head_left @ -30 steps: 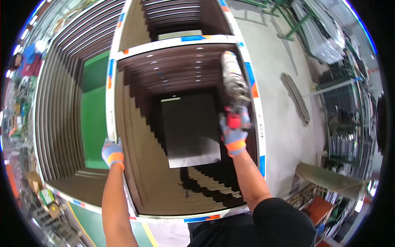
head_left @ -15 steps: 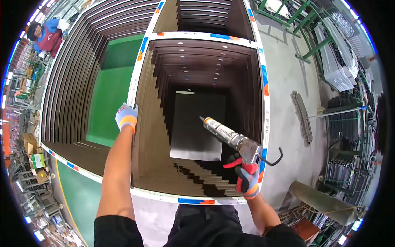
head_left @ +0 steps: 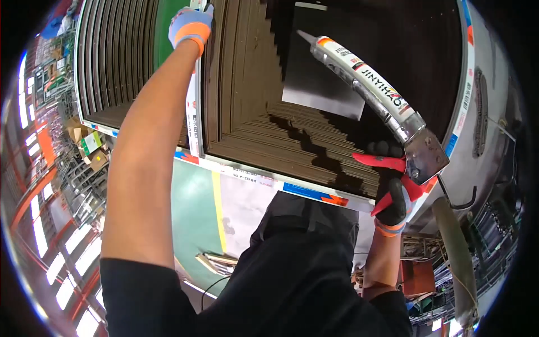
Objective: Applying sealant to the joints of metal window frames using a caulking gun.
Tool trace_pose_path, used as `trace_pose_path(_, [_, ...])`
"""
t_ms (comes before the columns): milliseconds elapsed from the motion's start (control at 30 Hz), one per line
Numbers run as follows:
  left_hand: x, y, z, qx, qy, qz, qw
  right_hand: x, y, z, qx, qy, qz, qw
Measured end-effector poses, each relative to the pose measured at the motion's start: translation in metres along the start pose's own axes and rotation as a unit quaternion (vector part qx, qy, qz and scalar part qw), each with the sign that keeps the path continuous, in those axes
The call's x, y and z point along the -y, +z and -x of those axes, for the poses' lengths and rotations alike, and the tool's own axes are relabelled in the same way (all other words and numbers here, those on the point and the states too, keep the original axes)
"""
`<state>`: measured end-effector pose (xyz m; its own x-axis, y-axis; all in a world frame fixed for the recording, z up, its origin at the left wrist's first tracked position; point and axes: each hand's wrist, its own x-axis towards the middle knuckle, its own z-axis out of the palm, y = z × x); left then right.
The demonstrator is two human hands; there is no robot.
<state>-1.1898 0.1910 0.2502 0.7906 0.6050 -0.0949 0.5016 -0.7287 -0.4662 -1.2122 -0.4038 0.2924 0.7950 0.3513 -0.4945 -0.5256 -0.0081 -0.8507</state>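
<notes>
My right hand (head_left: 396, 205), in a grey, black and orange glove, wraps round the red handle of a caulking gun (head_left: 424, 156). A white sealant tube (head_left: 373, 81) sits in the gun, its nozzle pointing up and left over the frame opening. My left hand (head_left: 191, 27), gloved in blue-grey and orange, grips the white-taped frame bar (head_left: 193, 118) between two openings; some fingers are hidden behind the bar. Below lie stacked brown frames (head_left: 241, 84), stepping down to a dark flat panel (head_left: 323, 67) at the bottom.
The taped front edge (head_left: 241, 170) of the stack runs close before my legs. Green surface (head_left: 167, 28) shows inside the left opening. A rolled grey-green cylinder (head_left: 456, 253) lies at the right. Cardboard boxes (head_left: 92, 145) and racks stand at the left.
My view has tilted down and come nearer to the stack. The caulking gun now appears larger and further right, still in my right hand. My left hand remains on the frame bar.
</notes>
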Motion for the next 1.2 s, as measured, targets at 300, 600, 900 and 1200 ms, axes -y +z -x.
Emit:
trace_pose_path(300, [-0.003,0.005,0.003,0.007,0.046,-0.09,0.995,0.024,0.025,-0.052,0.064,0.085,-0.015,0.994])
trace_pose_path(600, [-0.009,-0.007,-0.002,0.074,-0.186,0.158,0.967,0.076,0.062,-0.086,0.142,0.108,-0.048,0.983])
trace_pose_path(900, [-0.021,-0.02,0.0,0.084,-0.242,0.173,0.951,0.094,0.166,-0.197,0.107,-0.011,0.065,0.992])
trace_pose_path(1200, [-0.021,-0.024,0.002,0.085,-0.24,0.17,0.952,0.065,0.242,-0.284,0.084,-0.217,-0.148,0.961])
